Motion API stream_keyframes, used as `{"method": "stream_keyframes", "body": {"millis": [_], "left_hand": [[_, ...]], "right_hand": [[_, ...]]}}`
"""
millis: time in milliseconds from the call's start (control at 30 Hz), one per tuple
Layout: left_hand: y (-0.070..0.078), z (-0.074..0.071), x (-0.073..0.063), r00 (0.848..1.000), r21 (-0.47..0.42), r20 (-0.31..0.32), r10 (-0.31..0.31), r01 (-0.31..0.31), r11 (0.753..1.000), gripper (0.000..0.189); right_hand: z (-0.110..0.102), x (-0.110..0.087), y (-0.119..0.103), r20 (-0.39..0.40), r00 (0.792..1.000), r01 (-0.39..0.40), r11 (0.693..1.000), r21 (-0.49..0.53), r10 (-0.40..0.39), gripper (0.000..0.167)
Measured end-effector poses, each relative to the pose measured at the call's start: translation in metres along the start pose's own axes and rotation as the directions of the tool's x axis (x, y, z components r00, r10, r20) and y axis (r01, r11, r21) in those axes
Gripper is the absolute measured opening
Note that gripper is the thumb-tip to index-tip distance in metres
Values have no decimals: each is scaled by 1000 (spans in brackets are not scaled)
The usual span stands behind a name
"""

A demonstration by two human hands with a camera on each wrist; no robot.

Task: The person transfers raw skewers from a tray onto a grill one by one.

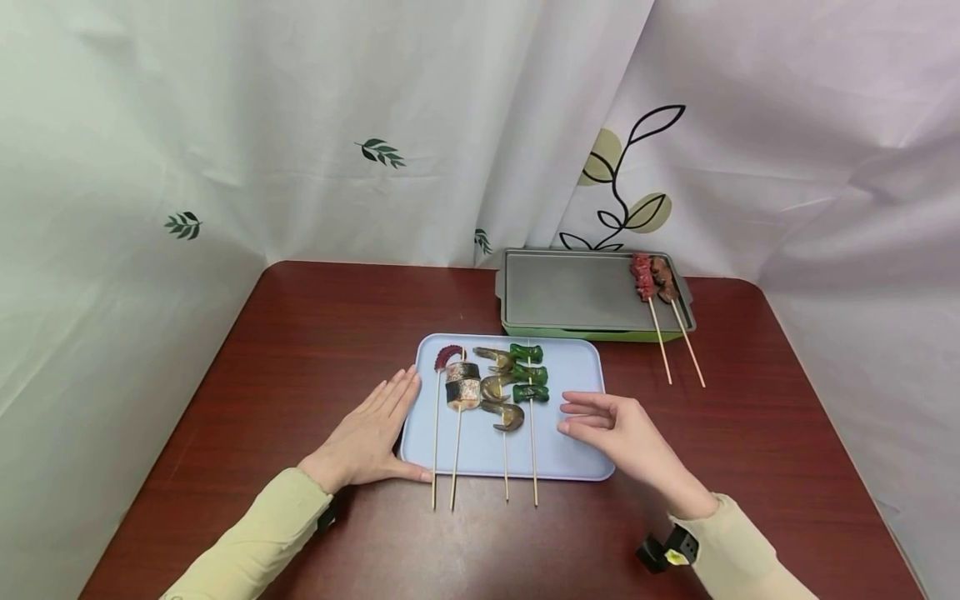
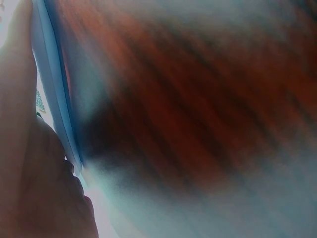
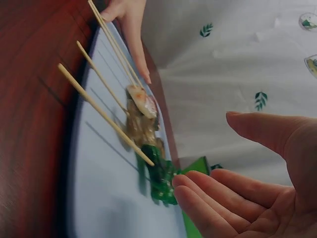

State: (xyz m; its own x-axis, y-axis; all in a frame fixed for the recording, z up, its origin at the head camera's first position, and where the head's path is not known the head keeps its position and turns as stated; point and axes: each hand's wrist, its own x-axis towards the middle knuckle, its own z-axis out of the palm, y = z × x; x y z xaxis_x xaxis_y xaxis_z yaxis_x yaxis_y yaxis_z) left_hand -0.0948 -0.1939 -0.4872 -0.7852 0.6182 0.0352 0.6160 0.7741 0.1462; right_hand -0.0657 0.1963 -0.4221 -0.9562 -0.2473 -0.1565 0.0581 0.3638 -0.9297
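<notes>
A light blue tray [image 1: 570, 367] carries several skewers side by side. From left to right in the head view, they are a dark red tentacle skewer [image 1: 447, 356], a skewer of black-and-white chunks [image 1: 462, 385], one of curved grey-brown pieces [image 1: 497, 388] and a green vegetable skewer [image 1: 529, 375]. Their sticks extend past the tray's near edge. My left hand [image 1: 371, 435] rests along the tray's left edge, fingers straight, thumb at the near left corner. Over the tray's right side is my right hand [image 1: 607, 425], fingers loosely bent and holding nothing; the right wrist view shows its palm near the green skewer [image 3: 161, 183].
Behind the tray stands a grey-topped green grill [image 1: 570, 287]. At its right end lie a red meat skewer [image 1: 642, 279] and a brown meat skewer [image 1: 663, 282], sticks hanging over the front. A white curtain [image 1: 420, 100] surrounds the dark red table [image 1: 247, 392].
</notes>
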Motion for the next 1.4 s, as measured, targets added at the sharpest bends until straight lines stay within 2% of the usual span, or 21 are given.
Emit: {"method": "stream_keyframes", "body": {"millis": [133,367,667,833,1100,1400], "left_hand": [[0,0,0,1000,-11,-16,5,-5,1000,138],[0,0,0,1000,-5,5,-5,5,1000,139],[0,0,0,1000,-10,22,-13,13,1000,139],[-1,1,0,1000,-8,1,-2,2,1000,138],[0,-1,0,1000,-13,1,-3,3,1000,139],[1,-2,0,1000,-14,-1,0,0,1000,138]], "right_hand": [[7,0,4,23,1000,-7,1000,26,7,54],[22,0,13,73,997,-33,995,89,26,54],[35,2,25,131,986,-124,978,170,102,55],[39,3,27,152,981,-150,971,187,122,54],[42,4,28,212,967,-205,931,301,144,57],[42,3,27,214,965,-213,923,320,148,57]]}}
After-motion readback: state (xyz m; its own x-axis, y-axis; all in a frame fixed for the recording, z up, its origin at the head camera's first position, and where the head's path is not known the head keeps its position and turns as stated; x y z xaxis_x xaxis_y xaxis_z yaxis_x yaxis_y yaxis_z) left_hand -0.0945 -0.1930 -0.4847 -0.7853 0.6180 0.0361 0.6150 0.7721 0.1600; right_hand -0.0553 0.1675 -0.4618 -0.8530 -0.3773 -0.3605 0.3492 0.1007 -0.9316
